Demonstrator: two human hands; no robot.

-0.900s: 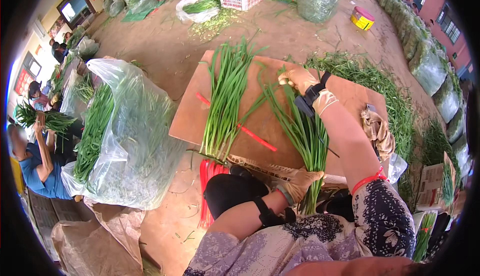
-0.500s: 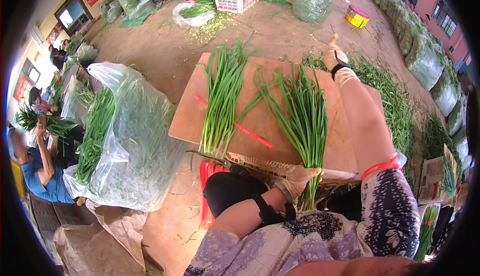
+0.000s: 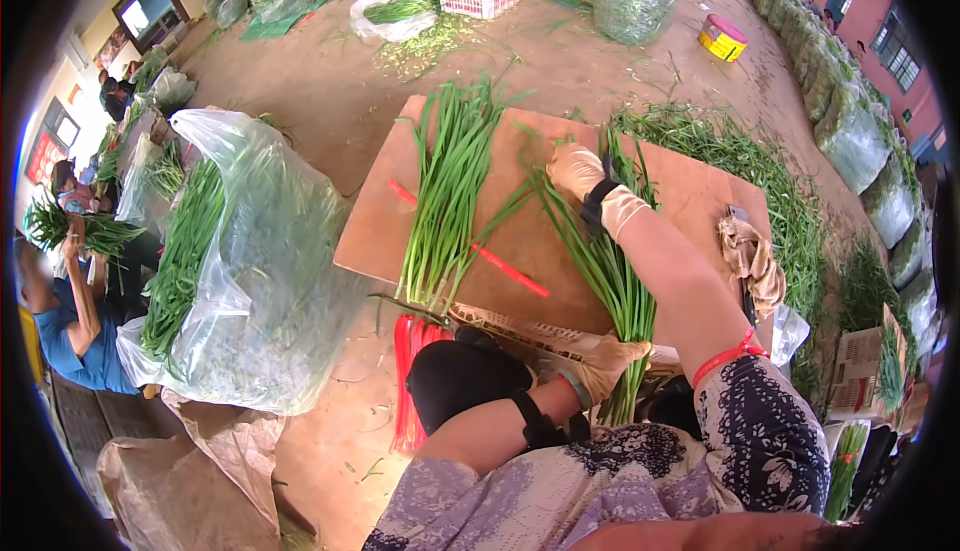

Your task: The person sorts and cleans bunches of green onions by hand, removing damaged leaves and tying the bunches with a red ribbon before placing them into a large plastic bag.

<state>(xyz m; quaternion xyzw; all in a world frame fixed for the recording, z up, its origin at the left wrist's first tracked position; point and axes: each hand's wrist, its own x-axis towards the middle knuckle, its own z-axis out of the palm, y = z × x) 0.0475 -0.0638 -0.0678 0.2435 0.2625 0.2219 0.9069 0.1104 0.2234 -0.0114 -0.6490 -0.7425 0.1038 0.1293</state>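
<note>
My gloved left hand point(image 3: 606, 367) is closed around the pale stem ends of a bunch of garlic chives point(image 3: 610, 261), at the near edge of a brown board point(image 3: 380, 236). Farther up that bunch, my gloved right hand point(image 3: 577, 173) has its fingers curled on the leaves near their tips, which it partly covers. A second bunch of garlic chives point(image 3: 452, 191) lies on the left half of the board. Under its lower part runs a red strip point(image 3: 512, 271), with another red end showing at its left side.
A clear plastic bag point(image 3: 280, 291) of greens stands at left, beside a person in blue point(image 3: 85, 336) holding greens. Red strips point(image 3: 415, 381) hang by my knee. A crumpled cloth point(image 3: 755, 261) sits at the board's right edge. Loose leaves point(image 3: 790, 221) cover the floor beyond.
My right hand has come back from beyond the board's far right edge, moving left and nearer, onto the leaves. The left hand keeps its hold on the stems.
</note>
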